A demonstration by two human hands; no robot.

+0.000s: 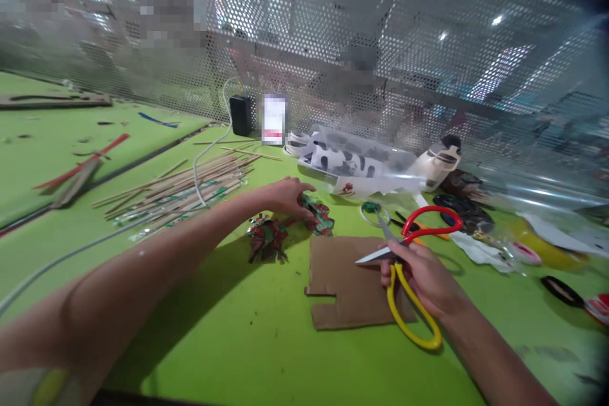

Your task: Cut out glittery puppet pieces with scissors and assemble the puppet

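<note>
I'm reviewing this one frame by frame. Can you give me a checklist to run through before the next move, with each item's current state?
1. Scissors with one red and one yellow handle held: ok, the right hand has them near the pivot.
2. Blades shut: not ok, they are spread apart.
3. Left hand clear of the blades: ok, there is a visible gap.
4. Left hand's grip on the crumpled red-and-green shiny scrap: cannot tell, fingertips partly hidden.
5. Notched brown cardboard sheet lying flat: ok, on the bright green tabletop.
6. Thin white cable clear of the left forearm: cannot tell.
</note>
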